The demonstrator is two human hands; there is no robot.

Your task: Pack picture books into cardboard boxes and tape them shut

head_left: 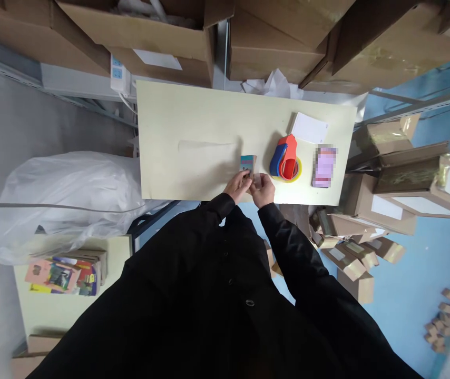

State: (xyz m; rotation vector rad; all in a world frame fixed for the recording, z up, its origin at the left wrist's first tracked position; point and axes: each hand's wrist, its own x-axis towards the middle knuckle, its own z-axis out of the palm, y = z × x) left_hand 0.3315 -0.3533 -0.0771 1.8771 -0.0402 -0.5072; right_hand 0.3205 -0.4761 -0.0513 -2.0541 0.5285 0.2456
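Observation:
At the table's near edge, a small thick book [247,162] with a teal cover and pink print stands out beyond my fingers. My left hand [236,186] is closed on its lower left part, thumb and fingers pressed together. From the right, my right hand [263,190] is closed at the book's lower right corner; a pale bit shows by its fingertips, too small to make out. The hands hide the book's lower end. Just right of them lies a red and blue tape dispenser [287,158] with a yellowish roll of tape [298,171].
The cream table [193,116] also bears white paper sheets [309,128] and a blurred purple item [323,166]. Cardboard boxes [276,58] line the shelf behind. More boxes [391,205] are piled at right. Left are a plastic bag [70,195] and stacked books [67,273].

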